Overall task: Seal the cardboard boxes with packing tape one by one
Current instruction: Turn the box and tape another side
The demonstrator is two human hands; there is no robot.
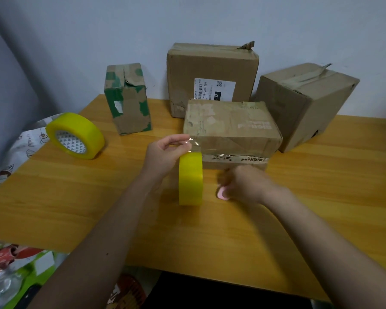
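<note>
Left hand grip: the left hand [165,152] pinches the free end of a clear tape strip [191,143] between thumb and fingertips, lifted just above the roll.
Right hand grip: the right hand [241,184] is blurred, fingers curled beside the roll; whether it holds anything cannot be told.
Tape roll in use: a yellow packing tape roll [190,178] stands on edge on the table between the two hands, its glossy band facing the camera.
Nearest box: a worn brown cardboard box [230,128] lies just behind the roll, with scuffed top, faded print and a printed tape band along its front.
Other boxes: a green-patched small box [127,99], a large labelled box [212,74] and a right box [303,103] with peeling tape stand along the wall.
Spare roll: a second yellow tape roll [75,136] leans tilted at the table's left edge.
Surface: a wooden table [76,208].
</note>
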